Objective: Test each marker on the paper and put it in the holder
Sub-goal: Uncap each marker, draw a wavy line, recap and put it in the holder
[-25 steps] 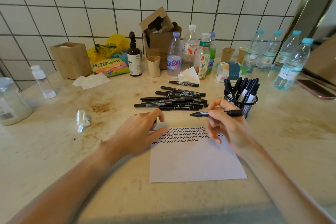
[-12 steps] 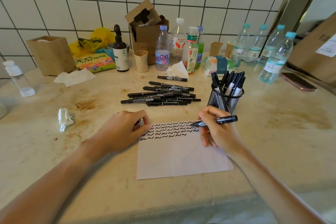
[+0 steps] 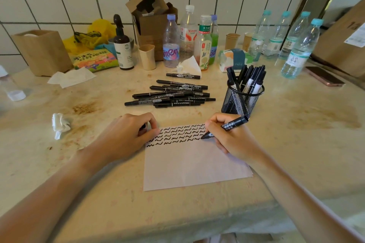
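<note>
My right hand (image 3: 229,138) has its grip clamped on a marker (image 3: 227,126), tip on the paper (image 3: 193,162). My left hand (image 3: 126,134) curls around a cap at the paper's corner.

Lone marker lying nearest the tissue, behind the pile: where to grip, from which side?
Pinch the lone marker mid-barrel, from above. It lies flat and apart from the pile, long axis running left-right, so fingers likely fit front and back; the white tissue crowds its far right end.
</note>
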